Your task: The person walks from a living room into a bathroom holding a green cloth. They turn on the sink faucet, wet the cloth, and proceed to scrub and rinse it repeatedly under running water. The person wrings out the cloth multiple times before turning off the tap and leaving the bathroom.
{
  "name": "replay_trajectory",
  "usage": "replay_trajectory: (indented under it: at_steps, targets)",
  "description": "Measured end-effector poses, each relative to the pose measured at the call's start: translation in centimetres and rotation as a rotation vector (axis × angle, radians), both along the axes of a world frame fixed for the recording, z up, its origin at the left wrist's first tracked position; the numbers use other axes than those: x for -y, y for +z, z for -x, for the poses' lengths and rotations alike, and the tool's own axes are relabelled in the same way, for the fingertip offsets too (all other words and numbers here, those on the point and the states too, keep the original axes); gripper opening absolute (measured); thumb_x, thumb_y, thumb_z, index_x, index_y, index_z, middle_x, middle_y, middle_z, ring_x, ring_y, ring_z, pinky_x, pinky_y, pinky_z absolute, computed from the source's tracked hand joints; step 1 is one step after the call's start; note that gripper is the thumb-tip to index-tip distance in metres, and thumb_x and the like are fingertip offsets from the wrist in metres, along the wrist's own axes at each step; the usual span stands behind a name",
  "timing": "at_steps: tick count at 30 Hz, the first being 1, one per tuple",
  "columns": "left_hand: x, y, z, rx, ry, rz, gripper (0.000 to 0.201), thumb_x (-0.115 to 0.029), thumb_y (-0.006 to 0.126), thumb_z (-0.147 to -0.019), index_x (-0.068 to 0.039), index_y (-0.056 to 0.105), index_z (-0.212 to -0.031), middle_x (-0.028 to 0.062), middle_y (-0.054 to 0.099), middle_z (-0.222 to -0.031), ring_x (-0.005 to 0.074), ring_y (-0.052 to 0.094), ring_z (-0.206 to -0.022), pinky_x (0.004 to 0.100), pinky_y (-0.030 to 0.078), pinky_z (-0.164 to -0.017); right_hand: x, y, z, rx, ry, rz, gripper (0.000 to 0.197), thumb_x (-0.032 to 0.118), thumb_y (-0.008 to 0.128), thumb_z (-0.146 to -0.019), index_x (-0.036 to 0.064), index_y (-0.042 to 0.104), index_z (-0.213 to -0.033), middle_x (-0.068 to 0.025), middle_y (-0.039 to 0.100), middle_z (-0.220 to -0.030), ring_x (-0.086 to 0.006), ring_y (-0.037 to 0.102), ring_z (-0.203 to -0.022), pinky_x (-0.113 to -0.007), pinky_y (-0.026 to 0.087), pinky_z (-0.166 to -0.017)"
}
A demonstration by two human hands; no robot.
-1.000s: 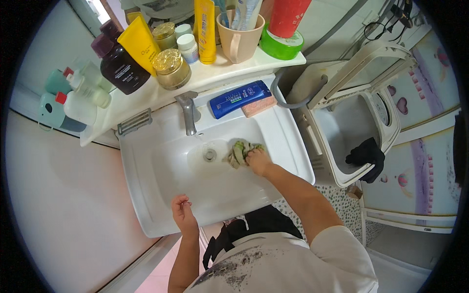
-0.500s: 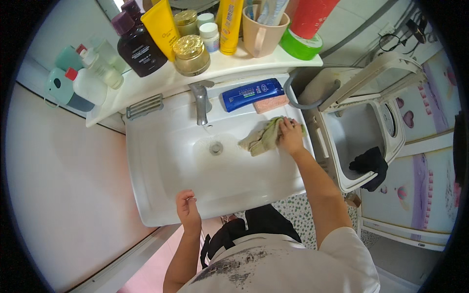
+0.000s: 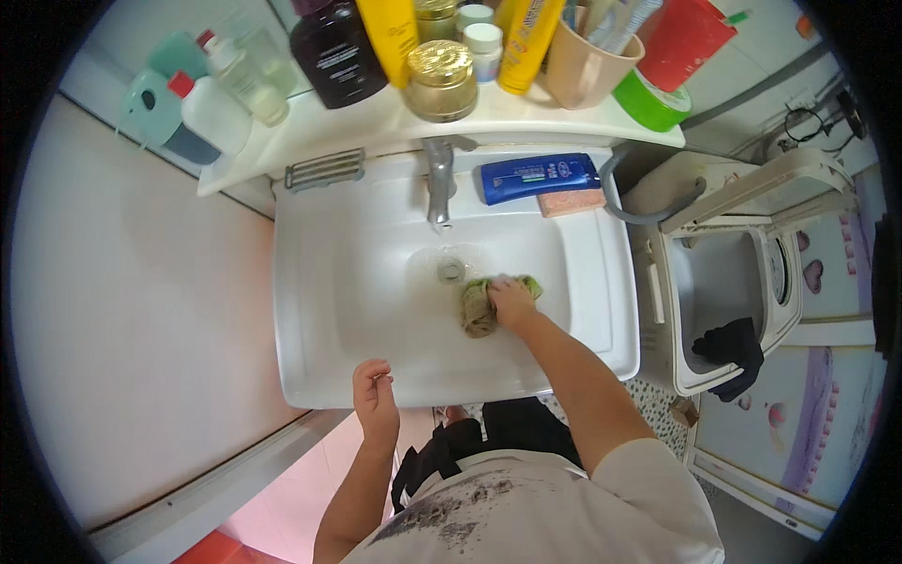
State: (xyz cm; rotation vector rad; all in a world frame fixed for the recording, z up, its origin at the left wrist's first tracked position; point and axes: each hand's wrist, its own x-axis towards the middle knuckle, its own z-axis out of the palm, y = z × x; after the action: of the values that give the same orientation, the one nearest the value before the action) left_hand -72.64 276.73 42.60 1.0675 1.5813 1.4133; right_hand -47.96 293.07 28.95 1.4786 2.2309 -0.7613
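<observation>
Cloth (image 3: 477,312) bunched in the sink (image 3: 376,291) — right hand (image 3: 512,302) gripping it, left hand (image 3: 376,390) loosely half-open.

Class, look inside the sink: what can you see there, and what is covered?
Inside the sink are a round drain and a crumpled greenish cloth, the right hand upon it. Whatever lies beneath the cloth is covered and cannot be seen.

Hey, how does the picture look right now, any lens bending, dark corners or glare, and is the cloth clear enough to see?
Head view: wide fisheye distortion, corners black; head view: soft light, the white sink pale, small highlights on the gold jar lid; head view: the right hand and the cloth are recognizable, though the weave is too small to make out.
</observation>
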Motion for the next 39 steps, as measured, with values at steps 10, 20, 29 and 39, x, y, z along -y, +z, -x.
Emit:
replay_trajectory:
  at_steps: [10,20,29,39]
  targets:
    - [1.5,-0.2,2.2,0.004,0.081,0.016,0.021,0.008,0.040,-0.083,-0.004,0.052,-0.095,0.0071,0.049,-0.104,0.0138,0.048,-0.090,0.0244,0.041,-0.077,6.1,4.0,-2.8,0.025,0.103,-0.188,0.035,0.010,0.052,-0.074,0.0114,0.061,-0.108,-0.0092,0.047,-0.126,-0.0314,0.035,-0.122,-0.046,0.026,-0.102]
    - [6.0,-1.7,3.7,-0.003,0.288,0.102,0.016,0.005,0.042,-0.085,-0.004,0.051,-0.094,0.0061,0.050,-0.101,0.0118,0.047,-0.085,0.0248,0.041,-0.076,5.6,-0.5,13.5,-0.560,0.415,0.012,0.027,0.012,0.050,-0.071,0.0017,0.059,-0.095,-0.0206,0.054,-0.107,-0.0353,0.043,-0.109,-0.042,0.034,-0.092]
    - [6.8,-1.3,3.6,0.014,0.406,0.119,0.015,0.006,0.041,-0.085,-0.003,0.051,-0.092,0.0065,0.049,-0.100,0.0115,0.047,-0.084,0.0241,0.041,-0.075,4.3,-1.0,26.9,-0.784,-0.091,-0.326,0.035,0.009,0.049,-0.078,-0.0064,0.045,-0.110,-0.0287,0.035,-0.126,-0.0494,0.024,-0.120,-0.052,0.017,-0.105]
    - [7.7,-1.3,3.5,-0.022,0.406,0.070,0.018,0.008,0.043,-0.083,-0.003,0.052,-0.094,0.0099,0.049,-0.103,0.0136,0.049,-0.086,0.0234,0.042,-0.074,-2.7,-2.1,23.7,-0.287,-0.163,-0.209,0.053,0.019,0.054,-0.082,0.0029,0.036,-0.129,-0.0167,0.014,-0.144,-0.0358,0.009,-0.134,-0.044,0.013,-0.109]
